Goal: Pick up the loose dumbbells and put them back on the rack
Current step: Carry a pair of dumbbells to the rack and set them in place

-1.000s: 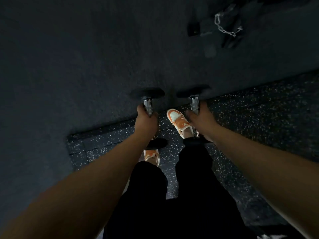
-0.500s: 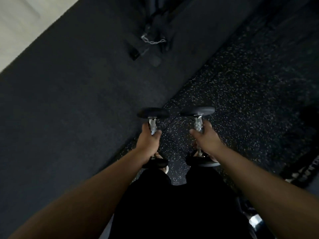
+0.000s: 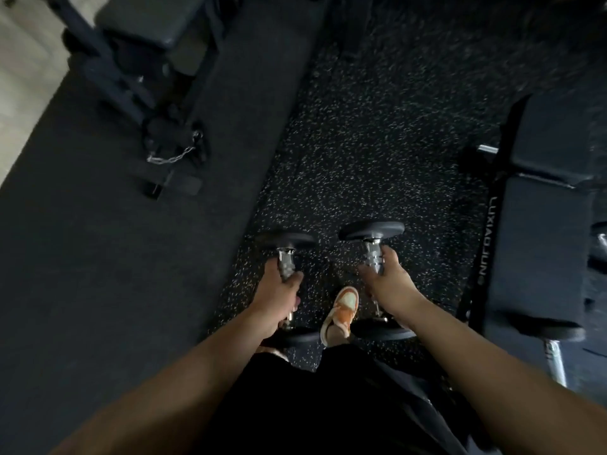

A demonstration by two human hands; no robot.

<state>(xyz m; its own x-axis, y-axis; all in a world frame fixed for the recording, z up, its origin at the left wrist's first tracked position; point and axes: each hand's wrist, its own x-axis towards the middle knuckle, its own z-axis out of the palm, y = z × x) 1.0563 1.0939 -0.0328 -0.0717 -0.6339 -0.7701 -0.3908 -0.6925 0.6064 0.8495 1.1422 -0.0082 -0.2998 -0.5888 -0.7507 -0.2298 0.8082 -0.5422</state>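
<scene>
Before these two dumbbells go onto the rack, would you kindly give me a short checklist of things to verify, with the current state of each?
1. Left hand closed around the left dumbbell handle: ok.
2. Right hand closed around the right dumbbell handle: ok.
3. Both dumbbells off the floor and apart from each other: ok.
4. Foot clear of the weights: not ok, the orange shoe is between the two lower heads.
5. Rack within view on the right: ok.
6. A free slot on the rack for both: cannot tell, dark and partly cut off.
</scene>
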